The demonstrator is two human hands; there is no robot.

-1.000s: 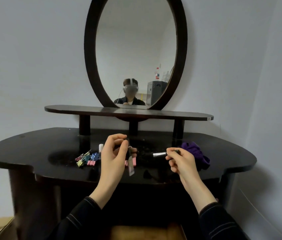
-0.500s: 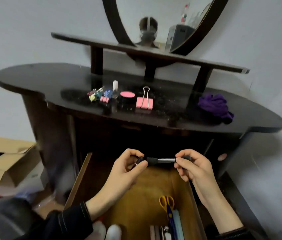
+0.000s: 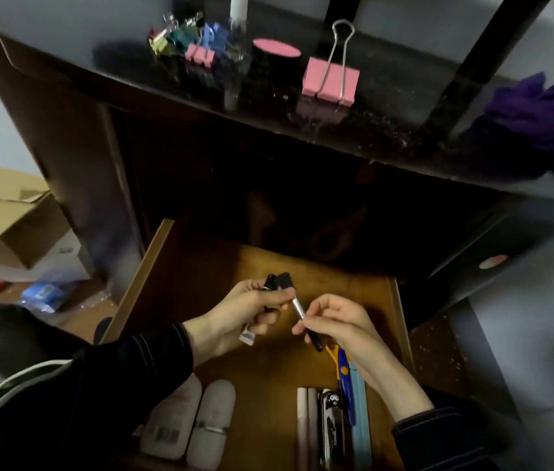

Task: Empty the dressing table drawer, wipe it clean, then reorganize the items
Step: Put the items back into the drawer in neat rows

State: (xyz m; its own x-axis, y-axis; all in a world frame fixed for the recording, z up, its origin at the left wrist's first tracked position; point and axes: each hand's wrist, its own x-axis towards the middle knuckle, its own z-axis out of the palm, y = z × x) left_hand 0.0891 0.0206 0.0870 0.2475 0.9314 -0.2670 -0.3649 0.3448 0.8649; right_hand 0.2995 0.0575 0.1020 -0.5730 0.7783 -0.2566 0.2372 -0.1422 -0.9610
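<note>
Your right hand (image 3: 343, 324) pinches the brush (image 3: 297, 307) by its handle over the middle of the open drawer (image 3: 139, 277). Your left hand (image 3: 235, 317) is curled around a small dark piece (image 3: 277, 283); I cannot tell what it is. Bottles (image 3: 197, 423) and scissors (image 3: 343, 368) lie along the drawer's near edge. The clips (image 3: 187, 39), jar (image 3: 275, 62) and cloth (image 3: 540, 113) wait on the tabletop (image 3: 387, 96), so I judge the reorganizing is about half done.
</note>
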